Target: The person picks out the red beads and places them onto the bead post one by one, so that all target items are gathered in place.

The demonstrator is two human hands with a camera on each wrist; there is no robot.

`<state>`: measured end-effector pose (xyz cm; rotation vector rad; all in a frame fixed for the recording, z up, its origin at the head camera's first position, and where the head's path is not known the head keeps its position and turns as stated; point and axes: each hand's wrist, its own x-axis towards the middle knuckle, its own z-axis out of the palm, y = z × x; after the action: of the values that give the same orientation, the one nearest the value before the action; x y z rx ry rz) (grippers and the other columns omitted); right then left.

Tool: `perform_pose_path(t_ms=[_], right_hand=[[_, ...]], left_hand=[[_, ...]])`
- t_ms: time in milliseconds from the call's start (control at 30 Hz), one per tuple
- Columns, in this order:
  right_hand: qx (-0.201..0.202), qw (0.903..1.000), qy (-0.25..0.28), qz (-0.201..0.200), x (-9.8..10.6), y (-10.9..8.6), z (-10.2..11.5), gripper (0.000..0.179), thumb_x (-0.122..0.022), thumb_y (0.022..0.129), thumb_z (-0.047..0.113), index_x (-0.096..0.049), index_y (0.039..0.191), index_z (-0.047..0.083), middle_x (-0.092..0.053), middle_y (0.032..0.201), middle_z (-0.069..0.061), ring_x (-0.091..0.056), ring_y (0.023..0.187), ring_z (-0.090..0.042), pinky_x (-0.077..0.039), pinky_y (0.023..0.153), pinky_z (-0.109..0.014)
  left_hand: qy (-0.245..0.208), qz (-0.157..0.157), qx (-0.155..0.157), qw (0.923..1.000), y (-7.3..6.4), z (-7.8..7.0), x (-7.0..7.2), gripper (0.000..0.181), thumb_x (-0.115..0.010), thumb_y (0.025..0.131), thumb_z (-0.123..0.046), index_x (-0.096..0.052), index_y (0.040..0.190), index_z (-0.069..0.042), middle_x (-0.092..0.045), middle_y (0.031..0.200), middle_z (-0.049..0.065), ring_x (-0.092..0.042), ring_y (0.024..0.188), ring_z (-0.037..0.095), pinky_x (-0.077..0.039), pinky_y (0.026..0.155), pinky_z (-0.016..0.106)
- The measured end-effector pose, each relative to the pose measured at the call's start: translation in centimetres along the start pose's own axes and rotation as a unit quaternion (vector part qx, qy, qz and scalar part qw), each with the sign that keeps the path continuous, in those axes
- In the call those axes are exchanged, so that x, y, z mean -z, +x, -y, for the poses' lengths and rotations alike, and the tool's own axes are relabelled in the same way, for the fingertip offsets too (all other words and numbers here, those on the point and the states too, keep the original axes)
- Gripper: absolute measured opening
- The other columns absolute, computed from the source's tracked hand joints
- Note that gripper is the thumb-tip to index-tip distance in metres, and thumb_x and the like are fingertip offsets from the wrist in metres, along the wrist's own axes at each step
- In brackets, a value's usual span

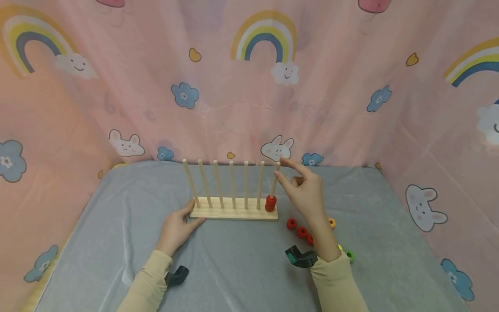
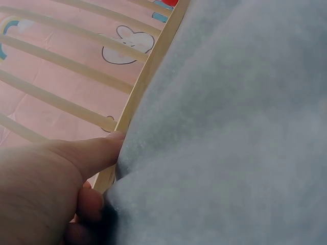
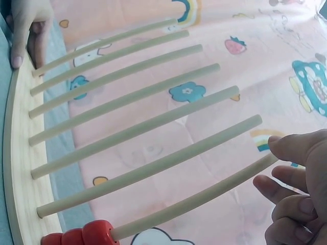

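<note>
On a soft grey-blue cloth [image 1: 238, 273], two cream sleeves [image 1: 146, 277] reach forward, one dark device [image 1: 177, 276] at each wrist. Six loose, rounded beads show beside the right forearm: three glossy red beads [image 1: 302, 232], one green bead [image 1: 350, 256], one yellow bead and one orange bead [image 1: 332, 223], some partly hidden by the arm. The left hand [image 1: 177, 229] grips the left end of one wooden rack [image 1: 220, 212], thumb on the front edge. The rack lies between the hands, its flat, pale-grained base carrying seven slim, round pegs [image 1: 232, 186]. Three red stacked beads [image 1: 270, 203] sit at the foot of the rightmost peg [image 1: 274, 185]. At that peg's tip, the right hand [image 1: 306, 190] holds no bead, thumb and forefinger parted around the wood; whether they touch it cannot be told. Behind hangs a creased pink backdrop [image 1: 234, 125] printed with three rainbows and three rabbits.
</note>
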<state>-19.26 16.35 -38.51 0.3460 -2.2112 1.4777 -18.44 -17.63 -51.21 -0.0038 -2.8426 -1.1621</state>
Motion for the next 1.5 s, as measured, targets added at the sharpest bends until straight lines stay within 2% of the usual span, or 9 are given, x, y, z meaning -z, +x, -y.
perform_pose_path(t_ms=[67,233,300,367,667,800,1033,1267,1500], right_hand=[[0.001,1.0,0.0,0.002,0.0,0.0,0.0,0.037,-0.08,0.097,0.014,-0.075,0.133,0.01,-0.032,0.05,0.003,-0.022,0.04,-0.006,-0.019,0.041,-0.023],[-0.015,0.9995,0.027,-0.006,0.5,0.0,-0.5,0.036,-0.078,0.098,0.009,-0.074,0.133,0.007,-0.072,0.088,-0.002,-0.023,0.04,-0.007,-0.02,0.041,-0.023],[-0.022,0.9991,0.035,-0.014,0.9,0.0,-0.8,0.035,-0.077,0.098,0.007,-0.074,0.133,0.005,-0.075,0.109,-0.008,-0.024,0.039,-0.006,-0.021,0.04,-0.023],[-0.027,0.9991,0.027,-0.019,1.4,-0.1,-1.0,0.034,-0.077,0.099,0.009,-0.074,0.133,0.005,-0.075,0.112,-0.013,-0.025,0.039,-0.006,-0.021,0.04,-0.023],[-0.029,0.9994,-0.014,0.011,3.0,-0.3,-1.5,0.034,-0.078,0.099,0.013,-0.075,0.132,0.009,-0.076,0.103,-0.013,-0.024,0.039,-0.005,-0.023,0.039,-0.026],[-0.034,0.999,-0.024,0.018,3.7,-1.1,-2.6,0.033,-0.079,0.098,0.01,-0.076,0.13,0.007,-0.078,0.119,-0.016,-0.023,0.038,-0.003,-0.022,0.039,-0.025],[-0.046,0.996,-0.058,0.05,4.8,-3.0,-4.6,0.032,-0.079,0.098,0.012,-0.076,0.129,0.006,-0.078,0.118,-0.016,-0.023,0.038,-0.002,-0.025,0.037,-0.026],[-0.075,0.9858,-0.101,0.111,4.8,-5.2,-6.6,0.033,-0.08,0.098,0.021,-0.076,0.128,0.011,-0.078,0.096,-0.015,-0.025,0.038,-0.003,-0.028,0.035,-0.027],[-0.09,0.963,-0.174,0.186,4.4,-6.6,-8.1,0.039,-0.085,0.093,0.022,-0.077,0.127,0.006,-0.079,0.101,-0.011,-0.034,0.043,-0.005,-0.031,0.041,-0.025]], left_hand=[[0.001,0.0,0.001,1.0,0.0,0.0,0.0,0.076,-0.084,0.094,-0.033,-0.05,0.157,-0.007,-0.054,0.153,0.021,-0.053,0.14,0.046,-0.046,0.112,0.061],[-0.003,0.004,0.003,1.0,-0.1,0.0,-0.1,0.076,-0.084,0.094,-0.033,-0.049,0.157,-0.007,-0.052,0.155,0.019,-0.052,0.141,0.046,-0.046,0.112,0.06],[-0.005,0.007,0.002,1.0,-0.2,-0.1,-0.1,0.076,-0.084,0.094,-0.033,-0.049,0.157,-0.007,-0.052,0.155,0.019,-0.052,0.141,0.045,-0.045,0.112,0.06],[-0.004,0.009,0.002,0.9999,-0.2,-0.1,-0.2,0.077,-0.084,0.094,-0.033,-0.049,0.157,-0.007,-0.051,0.155,0.019,-0.052,0.141,0.045,-0.046,0.112,0.06],[-0.005,0.006,0.005,1.0,0.0,0.1,-0.1,0.077,-0.083,0.094,-0.033,-0.048,0.158,-0.007,-0.052,0.155,0.021,-0.05,0.142,0.046,-0.045,0.113,0.06],[-0.006,0.006,0.004,1.0,0.1,0.1,0.1,0.077,-0.083,0.094,-0.033,-0.048,0.158,-0.006,-0.052,0.155,0.021,-0.051,0.141,0.046,-0.046,0.111,0.06],[-0.002,0.003,-0.001,1.0,0.2,0.0,0.4,0.077,-0.084,0.094,-0.032,-0.049,0.157,-0.006,-0.052,0.154,0.021,-0.052,0.141,0.046,-0.047,0.11,0.06],[0.002,-0.001,-0.005,1.0,0.1,0.1,0.2,0.077,-0.084,0.093,-0.032,-0.05,0.156,-0.005,-0.054,0.153,0.022,-0.054,0.139,0.046,-0.048,0.109,0.06],[0.001,-0.002,-0.003,1.0,-0.1,-0.1,0.1,0.076,-0.084,0.093,-0.032,-0.05,0.156,-0.005,-0.053,0.153,0.021,-0.053,0.14,0.046,-0.048,0.11,0.06]])
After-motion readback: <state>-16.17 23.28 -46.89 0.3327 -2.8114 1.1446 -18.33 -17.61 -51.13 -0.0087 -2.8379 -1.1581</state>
